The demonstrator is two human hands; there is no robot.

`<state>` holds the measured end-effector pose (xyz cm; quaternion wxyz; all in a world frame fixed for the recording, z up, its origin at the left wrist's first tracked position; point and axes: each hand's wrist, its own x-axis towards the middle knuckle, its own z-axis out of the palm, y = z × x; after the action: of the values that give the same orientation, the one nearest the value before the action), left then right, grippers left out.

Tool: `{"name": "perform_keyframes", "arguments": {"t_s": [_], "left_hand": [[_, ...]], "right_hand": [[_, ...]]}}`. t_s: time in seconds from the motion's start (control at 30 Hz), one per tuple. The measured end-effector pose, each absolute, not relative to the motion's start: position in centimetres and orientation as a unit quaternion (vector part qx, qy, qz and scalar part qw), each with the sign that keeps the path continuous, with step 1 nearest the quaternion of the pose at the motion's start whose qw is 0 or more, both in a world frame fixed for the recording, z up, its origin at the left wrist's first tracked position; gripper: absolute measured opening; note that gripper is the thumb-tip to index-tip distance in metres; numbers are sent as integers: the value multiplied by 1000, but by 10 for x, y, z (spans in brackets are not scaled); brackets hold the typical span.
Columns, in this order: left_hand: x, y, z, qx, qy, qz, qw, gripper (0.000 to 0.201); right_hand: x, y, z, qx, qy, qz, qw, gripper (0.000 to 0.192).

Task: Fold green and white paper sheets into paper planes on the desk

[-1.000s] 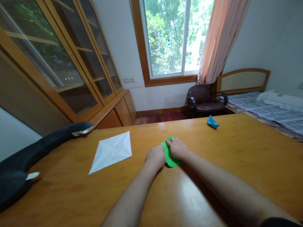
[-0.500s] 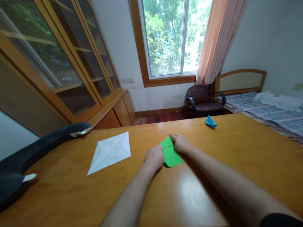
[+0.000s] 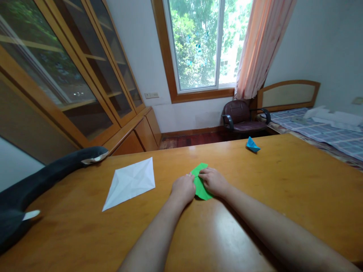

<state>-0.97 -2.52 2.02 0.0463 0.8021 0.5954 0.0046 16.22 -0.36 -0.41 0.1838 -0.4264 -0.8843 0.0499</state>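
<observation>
Left hand (image 3: 184, 187) and right hand (image 3: 213, 181), fingers curled, press the green paper (image 3: 200, 186) lying between them on the desk (image 3: 283, 181). White creased sheet (image 3: 131, 182) lies left; blue paper boat (image 3: 252, 144) beyond, right.

Place: a bedroom at home
Signs: bed (image 3: 326, 132), curtain (image 3: 259, 45), glass cabinets (image 3: 70, 75), armchair (image 3: 241, 119), wooden desk (image 3: 283, 181)

Folded paper (image 3: 200, 186) between hands (on table (image 3: 283, 189))
</observation>
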Motion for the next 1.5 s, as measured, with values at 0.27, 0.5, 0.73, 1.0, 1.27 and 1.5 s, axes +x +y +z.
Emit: {"name": "perform_keyframes", "arguments": {"t_s": [0.27,0.5,0.73,1.0,1.27,1.5], "left_hand": [[-20,-20,21,807,582,21,97,35],[-40,-14,33,839,506,36,198,35],[-36,-15,29,842,501,53,194,34],[-33,-19,24,849,507,55,137,37],[-29,-17,22,835,528,75,134,33],[-32,-14,18,816,567,67,84,40]], "right_hand": [[162,-13,2,-480,-863,70,142,36],[161,-14,3,-471,-873,73,106,41],[154,-19,8,-483,-869,69,81,39],[154,-17,7,-496,-859,86,96,40],[167,-12,-3,-490,-845,120,178,42],[168,-17,5,-497,-850,94,149,43]]}}
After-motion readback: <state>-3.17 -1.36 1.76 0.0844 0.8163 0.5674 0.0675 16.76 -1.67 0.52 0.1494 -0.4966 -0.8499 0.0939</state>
